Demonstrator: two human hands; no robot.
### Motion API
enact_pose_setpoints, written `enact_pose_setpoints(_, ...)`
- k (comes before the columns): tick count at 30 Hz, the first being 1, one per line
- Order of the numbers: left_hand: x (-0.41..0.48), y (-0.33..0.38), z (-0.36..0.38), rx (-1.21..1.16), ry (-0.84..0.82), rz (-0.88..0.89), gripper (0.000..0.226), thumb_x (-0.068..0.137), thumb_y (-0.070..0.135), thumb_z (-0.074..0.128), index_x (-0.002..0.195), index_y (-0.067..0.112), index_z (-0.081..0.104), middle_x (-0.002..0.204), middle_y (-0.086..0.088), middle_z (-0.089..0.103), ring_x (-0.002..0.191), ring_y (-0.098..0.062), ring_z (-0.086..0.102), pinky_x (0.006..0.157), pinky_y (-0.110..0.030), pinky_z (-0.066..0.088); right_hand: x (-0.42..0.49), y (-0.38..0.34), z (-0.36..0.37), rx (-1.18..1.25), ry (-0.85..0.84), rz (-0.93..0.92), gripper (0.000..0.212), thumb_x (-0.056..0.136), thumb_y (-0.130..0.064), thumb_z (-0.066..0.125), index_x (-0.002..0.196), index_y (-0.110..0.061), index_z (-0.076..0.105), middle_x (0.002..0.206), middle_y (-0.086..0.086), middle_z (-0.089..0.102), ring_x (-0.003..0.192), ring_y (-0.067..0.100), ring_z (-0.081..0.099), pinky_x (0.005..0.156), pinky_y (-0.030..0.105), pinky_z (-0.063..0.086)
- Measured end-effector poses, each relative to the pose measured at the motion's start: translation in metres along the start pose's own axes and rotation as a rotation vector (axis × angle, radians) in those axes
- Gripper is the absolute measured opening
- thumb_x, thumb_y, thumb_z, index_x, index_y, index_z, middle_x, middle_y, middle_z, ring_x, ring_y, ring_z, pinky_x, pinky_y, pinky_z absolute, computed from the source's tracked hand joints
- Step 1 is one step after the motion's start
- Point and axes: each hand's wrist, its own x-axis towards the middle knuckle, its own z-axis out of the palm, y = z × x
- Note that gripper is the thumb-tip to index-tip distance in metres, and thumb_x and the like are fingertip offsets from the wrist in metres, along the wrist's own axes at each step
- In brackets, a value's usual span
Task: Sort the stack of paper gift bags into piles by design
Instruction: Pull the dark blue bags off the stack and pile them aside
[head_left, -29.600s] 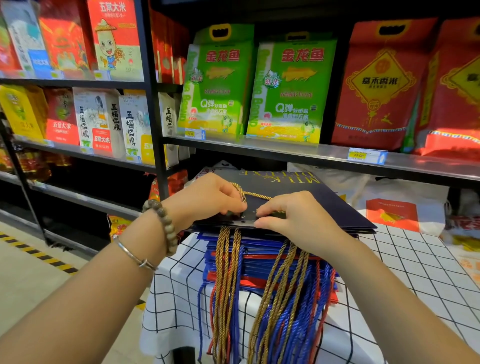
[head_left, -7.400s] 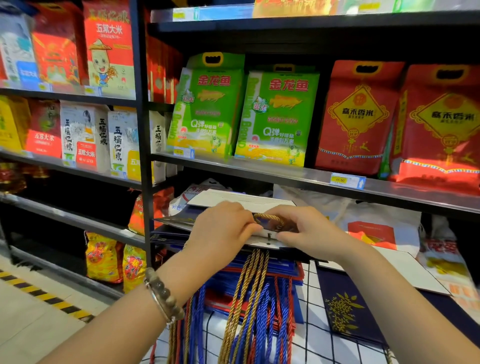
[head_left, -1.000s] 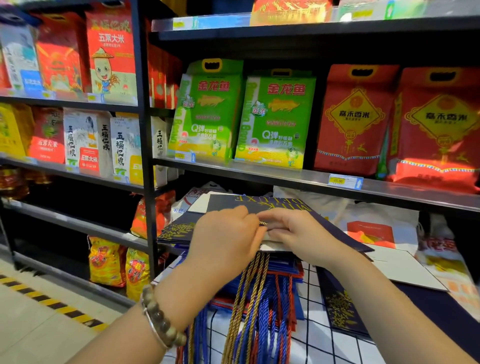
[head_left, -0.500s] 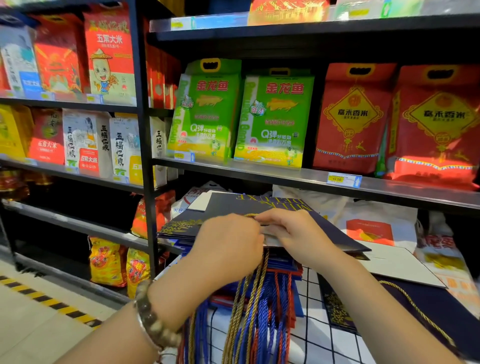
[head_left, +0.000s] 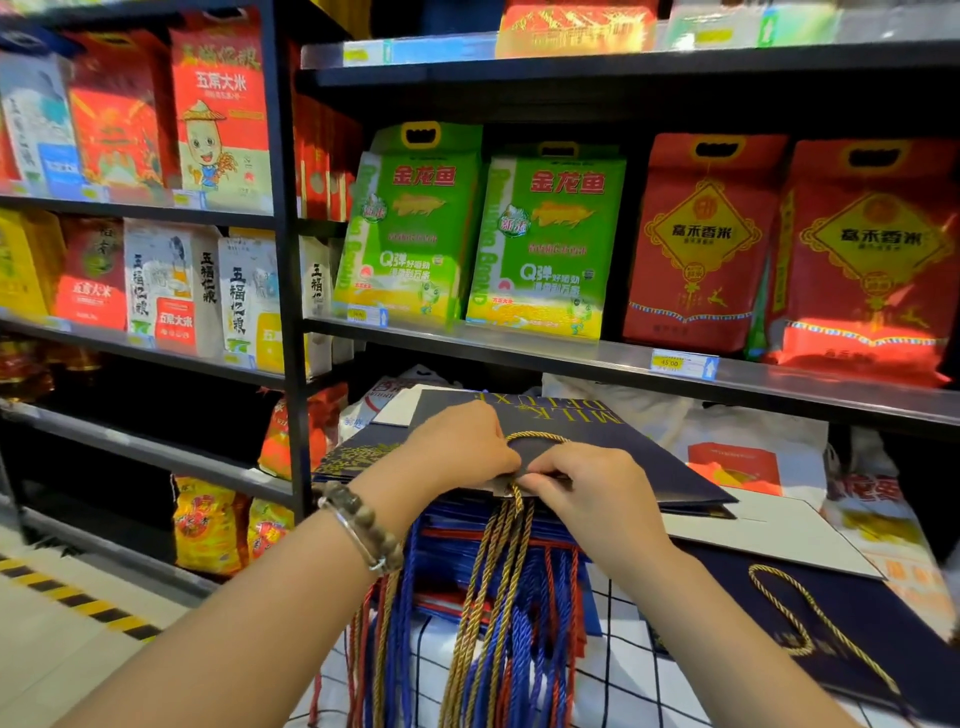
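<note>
**A:** Counting two hands here, left hand (head_left: 457, 452) and right hand (head_left: 597, 488), knuckles nearly touching at dead centre. Seeing one navy top bag (head_left: 639, 452), gold "MILK DELUXE" lettering upside down, flat on the stack (head_left: 467, 540). Any number for the stack?

**B:** Nope, can't count those, just thin blue and red edges squashed together. Same for the dangling cords (head_left: 498, 649) at 6 o'clock: gold, blue and red, way too tangled. Up at 12 o'clock, counting two green rice sacks (head_left: 410, 228). At 2 o'clock, two red rice sacks (head_left: 696, 244), the second clipped by the frame edge. Also one price tag (head_left: 683, 364) on the shelf (head_left: 519, 347).

**A:** And the grip?

**B:** Pinching the gold handle (head_left: 537, 435) with the left, right at the bag's near edge. Clamping that same edge with the right, just beside the cord. Fingertips tucked under knuckles, so no telling the amount of paper caught. Rest of the bag spreading off towards 12 and 2 o'clock from both grips.

**A:** Anything at 4 o'clock?

**B:** Second pile on the checked cloth (head_left: 623, 696): one navy bag (head_left: 883, 629) with a gold loop on top, plus one pale sheet (head_left: 753, 535) peeking out beyond, maybe a bag, can't tell. Cut off at the corner. Two bracelets on the left wrist: one beaded bracelet (head_left: 353, 512), one metal bangle (head_left: 363, 545).
</note>
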Motion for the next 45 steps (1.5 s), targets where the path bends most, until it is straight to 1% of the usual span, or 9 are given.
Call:
enact_pose_setpoints(7, 0.005, -0.015, -0.009, 0.055, 0.254, -0.122, 0.037, 0.086, 0.024, 0.052, 0.054, 0.014, 0.037, 0.066, -0.014, 0.053, 0.063, -0.029, 0.053, 0.06, -0.032, 0.042, 0.0, 0.002, -0.002, -0.031, -0.05, -0.061, 0.012, 0.086, -0.027, 0.064, 0.087, -0.017, 0.071, 0.086, -0.006, 0.069, 0.082, 0.015, 0.063, 0.069, 0.025, 0.042)
enact_pose_setpoints(14, -0.002, -0.034, -0.015, -0.134, 0.172, -0.07, 0.034, 0.089, 0.028, 0.057, 0.068, 0.004, 0.068, 0.062, -0.008, 0.06, 0.06, -0.021, 0.056, 0.06, -0.029, 0.043, 0.001, -0.004, -0.007, -0.177, -0.298, -0.129, 0.04, 0.095, -0.042, 0.043, 0.133, -0.031, 0.046, 0.133, -0.014, 0.052, 0.122, 0.009, 0.046, 0.095, 0.029, 0.041)
enact_pose_setpoints(19, -0.006, -0.066, -0.029, -0.341, 0.189, -0.094, 0.024, 0.094, 0.008, 0.045, 0.088, 0.015, 0.068, 0.089, -0.005, 0.068, 0.084, -0.017, 0.063, 0.084, -0.035, 0.051, 0.005, -0.003, -0.013, -0.223, -0.207, -0.152, 0.033, 0.099, -0.036, 0.036, 0.129, -0.034, 0.05, 0.126, -0.014, 0.059, 0.118, 0.011, 0.052, 0.09, 0.03, 0.045)
enact_pose_setpoints(23, -0.009, -0.08, -0.029, -0.427, 0.207, -0.124, 0.045, 0.089, -0.011, 0.04, 0.108, 0.025, 0.062, 0.115, -0.008, 0.061, 0.101, -0.026, 0.06, 0.081, -0.04, 0.052, 0.015, 0.001, -0.022, -0.216, 0.07, -0.255, 0.032, 0.091, -0.035, 0.041, 0.1, -0.026, 0.07, 0.077, -0.007, 0.073, 0.067, 0.016, 0.069, 0.047, 0.027, 0.052)
enact_pose_setpoints(30, -0.019, -0.053, -0.042, -1.522, -0.029, -0.373, 0.034, 0.097, 0.028, 0.047, 0.108, -0.003, 0.057, 0.09, -0.024, 0.067, 0.063, -0.032, 0.07, 0.043, -0.029, 0.055, 0.021, -0.011, -0.035, -0.268, 0.088, -0.375, 0.039, 0.087, -0.04, 0.038, 0.101, -0.024, 0.071, 0.067, -0.004, 0.071, 0.055, 0.015, 0.065, 0.04, 0.03, 0.05)
enact_pose_setpoints(33, -0.022, -0.045, -0.039, -1.462, 0.04, -0.436, 0.01, 0.095, 0.002, 0.046, 0.091, -0.004, 0.053, 0.068, -0.017, 0.065, 0.045, -0.022, 0.065, 0.038, -0.026, 0.052, 0.018, -0.015, -0.048, 0.013, -0.121, -0.084, 0.052, 0.083, -0.061, 0.031, 0.099, -0.03, 0.07, 0.088, -0.012, 0.071, 0.08, 0.008, 0.063, 0.065, 0.026, 0.049)
enact_pose_setpoints(38, -0.026, -0.04, -0.041, -1.396, 0.059, -0.351, 0.017, 0.096, -0.002, 0.039, 0.088, 0.004, 0.053, 0.06, -0.013, 0.066, 0.041, -0.021, 0.063, 0.033, -0.029, 0.049, 0.04, 0.065, -0.065, 0.033, -0.052, 0.585, 0.038, 0.09, -0.039, 0.054, 0.116, -0.012, 0.061, 0.117, 0.008, 0.063, 0.11, 0.028, 0.055, 0.09, 0.035, 0.042)
enact_pose_setpoints(43, -0.022, -0.029, -0.038, -1.464, 0.04, -0.237, 0.022, 0.096, 0.0, 0.038, 0.101, 0.01, 0.056, 0.066, -0.011, 0.07, 0.051, -0.024, 0.068, 0.041, -0.037, 0.054, 0.022, 0.105, -0.065, 0.412, -0.382, 0.884, 0.038, 0.085, -0.04, 0.063, 0.101, -0.006, 0.061, 0.085, 0.01, 0.061, 0.069, 0.023, 0.059, 0.06, 0.029, 0.048)
enact_pose_setpoints(45, -0.018, -0.016, -0.031, -1.496, -0.001, -0.208, 0.023, 0.096, 0.0, 0.038, 0.098, 0.013, 0.057, 0.065, -0.01, 0.07, 0.052, -0.024, 0.068, 0.042, -0.039, 0.054, 0.01, 0.116, -0.066, 0.506, -0.336, 0.927, 0.029, 0.084, -0.035, 0.066, 0.092, -0.008, 0.063, 0.081, 0.005, 0.068, 0.072, 0.021, 0.065, 0.07, 0.033, 0.055)
